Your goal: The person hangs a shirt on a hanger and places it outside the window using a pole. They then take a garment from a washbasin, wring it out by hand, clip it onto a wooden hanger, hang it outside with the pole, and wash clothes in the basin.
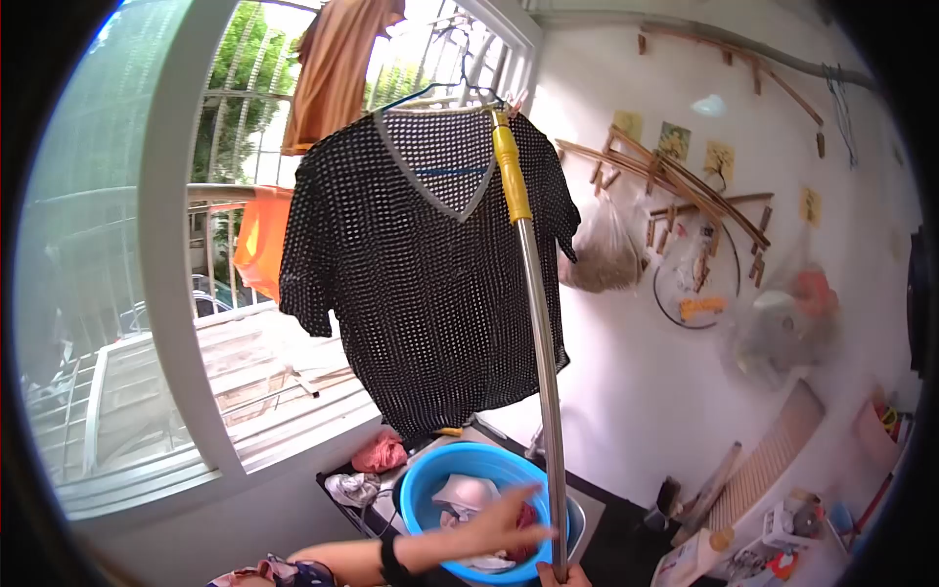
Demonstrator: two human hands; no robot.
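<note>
The right hand [569, 578], mostly cut off at the bottom edge, is clamped on the lower part of a pole [544, 352], which rises steeply above it and leans a little to the left, metal below and with a yellow grip [511, 176] at the top. The left hand [489, 531], just left of the right, has its fingers apart and extended toward the pole; whether they touch it cannot be told. A black band [394, 564] circles the wrist behind that hand, and a patterned sleeve [262, 573] covers the arm farther back. High above both hands, by the pole's top, a black mesh shirt [440, 293] with a pale V-neck hangs on a blue hanger [411, 99]; how the hanger meets the pole is unclear. Under and around the left hand is a blue basin [415, 484], with a white cloth [468, 491] and a dark red cloth [528, 517] in it. The basin stands on a desk [599, 511]; a pink cloth [380, 453] lies beyond the left hand, to the left of the basin. Farther up and left of the hands is a barred window [181, 245], an orange-brown garment [337, 68] hanging in its opening. Up and right of the hands, bags [602, 256] and wooden sticks [685, 186] hang on the white wall [626, 377]; well right of the right hand leans a ridged board [768, 455].
</note>
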